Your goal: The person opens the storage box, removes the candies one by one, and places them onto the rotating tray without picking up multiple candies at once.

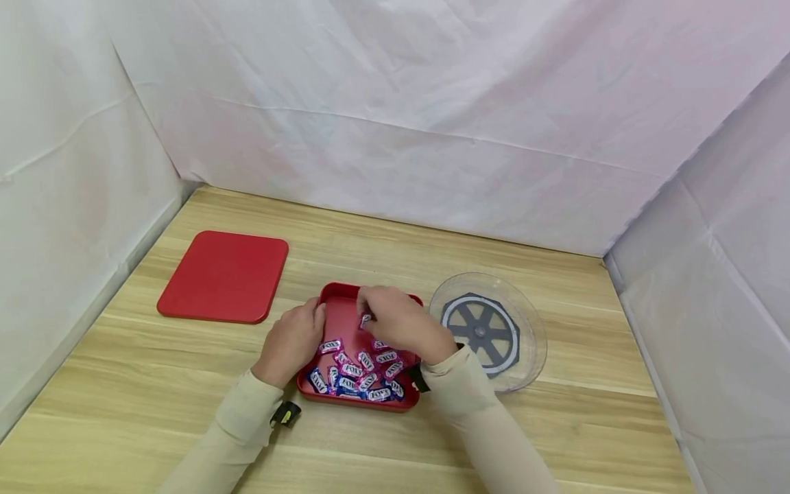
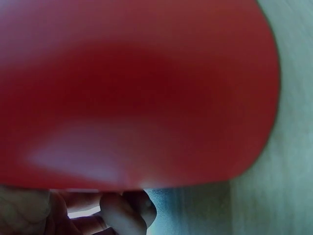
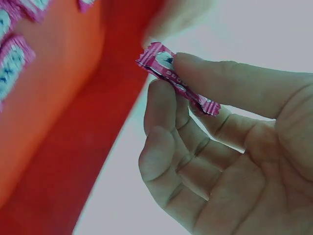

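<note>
A red rectangular box (image 1: 339, 299) with rounded corners stands in front of me, its near half strewn with wrapped candies (image 1: 352, 369) in pink and blue. My left hand (image 1: 293, 339) grips the left wall of the box, thumb at the rim. In the left wrist view the red wall (image 2: 146, 98) fills most of the picture and curled fingers (image 2: 124, 213) show below its edge. Over the far part of the box, my right hand (image 1: 401, 321) pinches one pink candy (image 3: 168, 68) between thumb and fingertips. Several pink candies (image 3: 12, 66) lie inside the box beyond it.
A red square lid (image 1: 225, 278) lies flat on the wooden table (image 1: 370, 453) at the left. Right of the box, close to my right wrist, is a clear round plastic container (image 1: 533, 336) with a dark spoked pattern. White cloth walls (image 1: 395, 116) enclose the table.
</note>
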The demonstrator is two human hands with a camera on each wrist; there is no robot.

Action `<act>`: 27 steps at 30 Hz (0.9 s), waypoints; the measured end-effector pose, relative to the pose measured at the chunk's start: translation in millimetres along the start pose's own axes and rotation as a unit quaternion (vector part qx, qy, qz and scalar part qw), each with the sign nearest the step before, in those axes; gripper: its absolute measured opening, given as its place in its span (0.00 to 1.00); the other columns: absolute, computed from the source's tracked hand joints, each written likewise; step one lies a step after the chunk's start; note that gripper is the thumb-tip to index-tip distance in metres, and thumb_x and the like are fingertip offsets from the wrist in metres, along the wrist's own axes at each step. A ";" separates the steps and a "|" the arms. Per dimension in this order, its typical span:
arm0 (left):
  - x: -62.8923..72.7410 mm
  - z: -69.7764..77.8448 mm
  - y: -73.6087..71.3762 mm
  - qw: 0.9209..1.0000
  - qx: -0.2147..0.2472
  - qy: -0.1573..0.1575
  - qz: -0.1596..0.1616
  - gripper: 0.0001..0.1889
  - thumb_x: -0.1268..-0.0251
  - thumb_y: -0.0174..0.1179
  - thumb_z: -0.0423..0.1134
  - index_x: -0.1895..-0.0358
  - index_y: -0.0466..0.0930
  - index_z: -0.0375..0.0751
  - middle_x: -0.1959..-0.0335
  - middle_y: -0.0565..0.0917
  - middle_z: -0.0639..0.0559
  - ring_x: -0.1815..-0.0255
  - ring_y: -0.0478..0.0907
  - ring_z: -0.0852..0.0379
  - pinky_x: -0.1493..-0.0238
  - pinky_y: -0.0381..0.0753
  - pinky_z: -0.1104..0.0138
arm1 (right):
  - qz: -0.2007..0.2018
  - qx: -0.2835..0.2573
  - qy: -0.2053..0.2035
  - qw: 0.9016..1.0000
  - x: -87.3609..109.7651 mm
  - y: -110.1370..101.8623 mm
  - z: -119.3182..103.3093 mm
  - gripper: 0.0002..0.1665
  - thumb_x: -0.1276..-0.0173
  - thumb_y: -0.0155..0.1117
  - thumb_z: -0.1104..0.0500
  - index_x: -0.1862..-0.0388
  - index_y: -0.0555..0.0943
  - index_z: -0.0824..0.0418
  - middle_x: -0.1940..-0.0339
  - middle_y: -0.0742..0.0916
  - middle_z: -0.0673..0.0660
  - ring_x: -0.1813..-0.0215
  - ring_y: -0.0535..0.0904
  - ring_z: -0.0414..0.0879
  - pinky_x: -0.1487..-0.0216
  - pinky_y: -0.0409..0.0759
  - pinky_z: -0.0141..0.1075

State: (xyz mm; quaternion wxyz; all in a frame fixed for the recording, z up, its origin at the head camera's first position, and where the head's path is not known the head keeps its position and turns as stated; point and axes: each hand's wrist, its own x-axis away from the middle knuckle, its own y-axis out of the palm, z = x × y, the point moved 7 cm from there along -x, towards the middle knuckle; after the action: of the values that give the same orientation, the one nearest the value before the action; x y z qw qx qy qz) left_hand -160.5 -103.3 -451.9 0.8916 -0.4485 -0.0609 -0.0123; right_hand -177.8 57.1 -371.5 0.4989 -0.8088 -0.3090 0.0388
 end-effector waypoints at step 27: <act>1.5 3.7 0.9 1.000 0.001 0.002 0.002 0.24 0.11 0.47 0.44 0.29 0.77 0.29 0.40 0.87 0.32 0.41 0.87 0.33 0.39 0.86 0.39 | 0.134 -0.055 0.137 0.980 89.3 -67.8 152.8 0.04 0.22 0.63 0.66 0.52 0.82 0.65 0.54 0.90 0.63 0.50 0.87 0.58 0.49 0.85 0.52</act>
State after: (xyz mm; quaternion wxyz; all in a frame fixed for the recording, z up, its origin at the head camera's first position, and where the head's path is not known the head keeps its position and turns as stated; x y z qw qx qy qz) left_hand -159.3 -99.8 -450.3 0.8921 -0.4479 -0.0582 -0.0108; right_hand -193.8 245.9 -369.5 0.4812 -0.8669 -0.1283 -0.0226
